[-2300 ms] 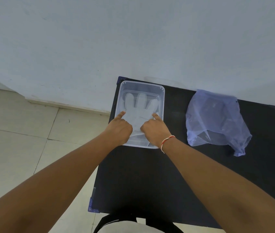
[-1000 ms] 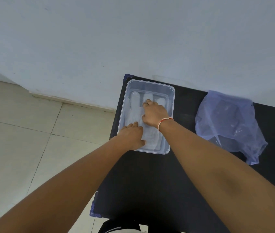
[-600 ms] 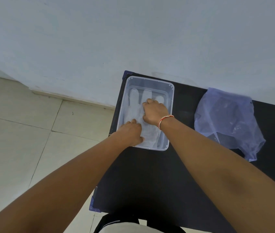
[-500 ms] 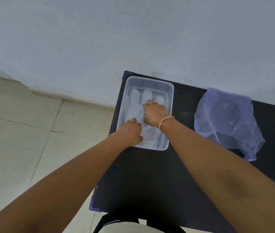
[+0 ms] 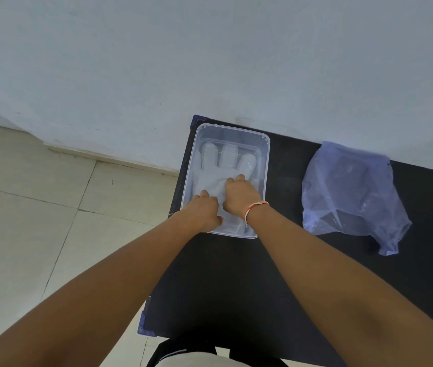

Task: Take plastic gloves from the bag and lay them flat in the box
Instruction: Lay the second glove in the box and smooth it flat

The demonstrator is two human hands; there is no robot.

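A clear plastic box (image 5: 265,165) stands at the far left corner of the black table (image 5: 236,282). A translucent plastic glove (image 5: 226,161) lies flat in it, fingers pointing to the wall. My left hand (image 5: 203,211) rests on the glove's cuff at the box's near end. My right hand (image 5: 239,196), with a red and white thread at the wrist, presses palm-down on the glove's palm. Neither hand grips anything. The bluish plastic bag (image 5: 348,192) lies to the right of the box, crumpled, with more clear plastic dimly visible inside.
A pale wall rises right behind the table. Tiled floor (image 5: 38,221) lies to the left, past the table's edge. A dark strap and a light cloth (image 5: 197,360) show at the bottom of the view.
My right hand has slid back from the glove's fingers toward its palm, uncovering the fingers. My left hand has stayed on the cuff.
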